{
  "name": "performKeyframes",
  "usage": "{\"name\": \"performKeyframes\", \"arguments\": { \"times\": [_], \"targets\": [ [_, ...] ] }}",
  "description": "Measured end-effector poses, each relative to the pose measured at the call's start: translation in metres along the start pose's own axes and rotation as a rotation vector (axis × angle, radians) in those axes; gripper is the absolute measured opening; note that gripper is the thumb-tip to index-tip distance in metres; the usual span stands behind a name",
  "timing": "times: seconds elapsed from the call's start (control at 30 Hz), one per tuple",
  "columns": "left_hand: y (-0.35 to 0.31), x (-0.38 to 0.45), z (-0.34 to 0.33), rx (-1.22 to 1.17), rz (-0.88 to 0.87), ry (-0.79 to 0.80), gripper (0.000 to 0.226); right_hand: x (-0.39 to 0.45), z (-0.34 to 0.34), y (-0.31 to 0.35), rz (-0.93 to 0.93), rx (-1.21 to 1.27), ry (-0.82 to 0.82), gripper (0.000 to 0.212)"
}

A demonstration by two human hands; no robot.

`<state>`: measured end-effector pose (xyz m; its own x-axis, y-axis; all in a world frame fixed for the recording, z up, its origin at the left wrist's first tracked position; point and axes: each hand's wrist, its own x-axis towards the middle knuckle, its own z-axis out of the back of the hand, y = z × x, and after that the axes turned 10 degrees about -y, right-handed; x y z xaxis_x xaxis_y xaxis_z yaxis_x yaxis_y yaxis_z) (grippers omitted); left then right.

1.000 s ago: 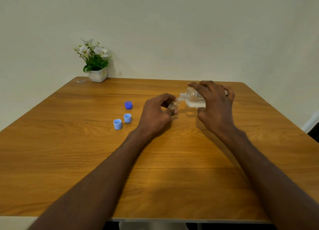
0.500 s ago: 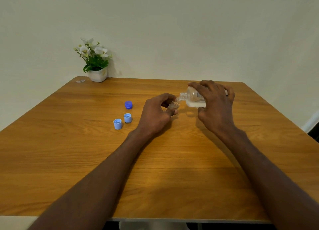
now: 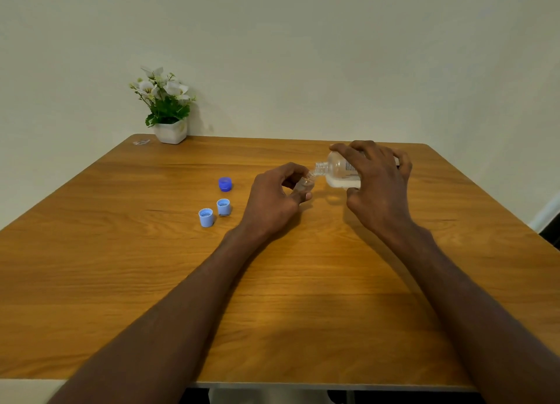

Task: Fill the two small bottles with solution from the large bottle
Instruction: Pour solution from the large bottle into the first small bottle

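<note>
Clear plastic everywhere: our right hand (image 3: 378, 188) grips the large bottle (image 3: 341, 171) tipped sideways, fingers curled over its top, thumb beneath. Our left hand (image 3: 274, 200) pinches a small bottle (image 3: 304, 184) between thumb and fingertips, its mouth meeting the large bottle's neck above the table (image 3: 121, 267).

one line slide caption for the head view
Right hand tips large bottle toward small bottle in left hand.

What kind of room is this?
Probably a plain room at home or in an office: a bare wooden table, a cream wall and a small white pot of white flowers.
</note>
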<state>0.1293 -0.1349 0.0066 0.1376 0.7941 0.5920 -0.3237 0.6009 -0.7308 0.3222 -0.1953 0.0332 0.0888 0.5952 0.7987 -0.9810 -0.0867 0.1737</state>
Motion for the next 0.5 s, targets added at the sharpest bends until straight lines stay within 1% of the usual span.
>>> {"name": "performKeyframes", "arguments": {
  "times": [0.5],
  "targets": [
    [0.0,-0.0003,0.0004,-0.01,0.005,0.003,0.035,-0.0005,-0.0007,-0.0006,0.007,0.002,-0.006,0.09]
  ]
}}
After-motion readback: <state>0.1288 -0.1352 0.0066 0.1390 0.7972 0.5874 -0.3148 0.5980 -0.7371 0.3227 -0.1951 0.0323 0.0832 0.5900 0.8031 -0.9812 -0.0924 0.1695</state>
